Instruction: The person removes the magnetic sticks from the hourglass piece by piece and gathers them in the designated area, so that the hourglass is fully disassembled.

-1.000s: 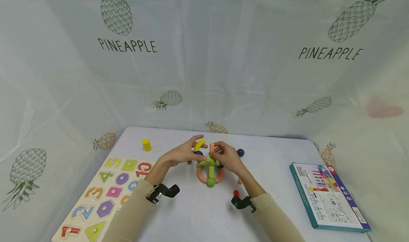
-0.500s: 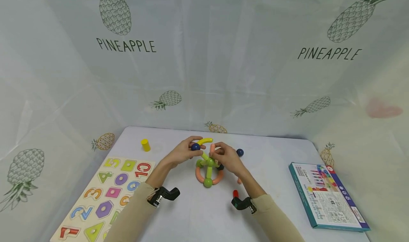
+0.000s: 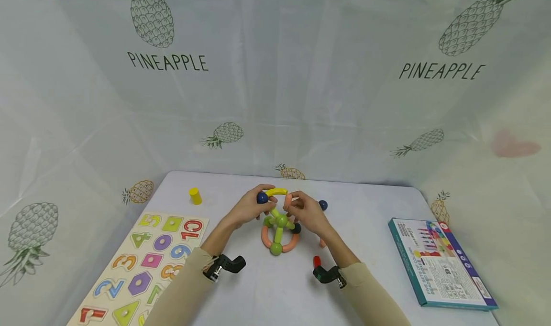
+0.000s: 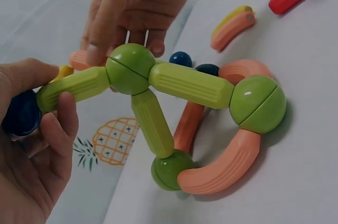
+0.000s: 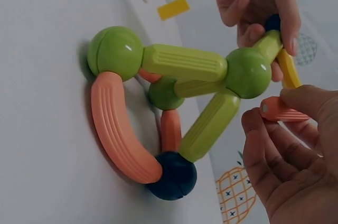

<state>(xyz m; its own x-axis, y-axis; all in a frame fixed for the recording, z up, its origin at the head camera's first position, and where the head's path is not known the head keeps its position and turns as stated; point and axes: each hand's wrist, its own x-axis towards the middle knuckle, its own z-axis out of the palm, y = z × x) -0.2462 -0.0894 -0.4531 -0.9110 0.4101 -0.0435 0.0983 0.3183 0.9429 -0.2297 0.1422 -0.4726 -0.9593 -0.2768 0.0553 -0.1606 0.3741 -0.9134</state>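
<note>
A magnetic stick-and-ball frame rises from the table: a ring of salmon curved sticks [image 4: 224,168] with balls, and light-green straight sticks [image 4: 193,85] meeting at a green ball [image 4: 131,69] on top. Another green stick [image 4: 79,87] slants up from that ball to a blue ball [image 3: 262,197]. My left hand [image 3: 248,209] grips this stick and the blue ball between thumb and fingers. From the blue ball a yellow curved stick [image 3: 276,191] reaches right. My right hand [image 3: 309,213] pinches a loose salmon stick [image 5: 285,110], its upper end close to the yellow stick's tip.
Left on the table lies a number-and-shape puzzle board [image 3: 150,273], with a yellow cylinder [image 3: 195,196] behind it. A blue ball [image 3: 323,205] and a red stick [image 3: 316,261] lie near the right arm. A flat box [image 3: 443,264] lies far right.
The yellow stick has swung from slanting upward to nearly level, pointing right. The blue ball has risen and shifted left with my left fingers. The salmon stick in my right hand has tilted slightly.
</note>
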